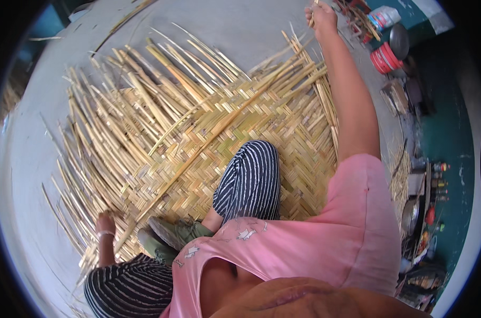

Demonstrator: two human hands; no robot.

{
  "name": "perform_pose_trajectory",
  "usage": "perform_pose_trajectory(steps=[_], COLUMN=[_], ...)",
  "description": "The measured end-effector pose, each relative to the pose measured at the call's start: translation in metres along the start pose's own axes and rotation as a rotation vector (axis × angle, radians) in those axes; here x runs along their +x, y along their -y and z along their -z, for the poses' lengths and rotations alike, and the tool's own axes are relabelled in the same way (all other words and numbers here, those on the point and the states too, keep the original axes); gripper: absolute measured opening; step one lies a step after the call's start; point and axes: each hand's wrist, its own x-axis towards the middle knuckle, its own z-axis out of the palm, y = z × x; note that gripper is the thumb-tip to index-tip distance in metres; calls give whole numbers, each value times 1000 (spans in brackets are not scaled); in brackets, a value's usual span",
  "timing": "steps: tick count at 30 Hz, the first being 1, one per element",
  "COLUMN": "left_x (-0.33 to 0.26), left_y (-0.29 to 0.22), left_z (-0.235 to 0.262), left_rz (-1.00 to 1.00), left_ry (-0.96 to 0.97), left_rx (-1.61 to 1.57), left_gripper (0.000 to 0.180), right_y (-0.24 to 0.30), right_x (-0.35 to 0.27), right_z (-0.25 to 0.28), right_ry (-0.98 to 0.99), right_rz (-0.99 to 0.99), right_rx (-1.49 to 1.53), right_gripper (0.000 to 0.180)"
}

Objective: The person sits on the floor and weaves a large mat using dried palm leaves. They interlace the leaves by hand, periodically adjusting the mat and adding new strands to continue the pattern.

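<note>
A large mat (pixel 304 138) of split cane or bamboo strips, woven in a herringbone pattern, lies on the floor beneath my legs. Unwoven strips (pixel 100 140) fan out from its far and left sides. One long strip (pixel 219 124) runs diagonally across the weave. At the mat's lower left, my left hand (pixel 106 221) is among the strip ends; its fingers are smeared and partly hidden. My right arm stretches to the far right, beyond the mat. There my right hand (pixel 323 20) is closed around a narrow pale strip (pixel 313 9), much of it out of view.
My striped knee (pixel 256 175) and green shoes (pixel 179 233) rest on the mat. Along the right wall stand a red container (pixel 384 58), a dark round pot (pixel 399 41) and a rack (pixel 423 212) with assorted small items. A curved strip (pixel 121 25) lies on the grey floor.
</note>
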Motion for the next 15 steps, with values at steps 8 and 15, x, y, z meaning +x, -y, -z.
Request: perform_pose_trajectory(steps=[8,15], left_x=[-77,-139], left_y=[-128,-240], left_z=[269,329], left_rz=[-759,-1163], left_ry=[-823,-1077], left_rx=[-56,134], left_gripper=[36,33], right_y=[111,124], right_x=[-278,-416], right_z=[-62,-110], right_ry=[460,467], right_rz=[926,1170], right_rx=[-571,-283], right_gripper=[24,7])
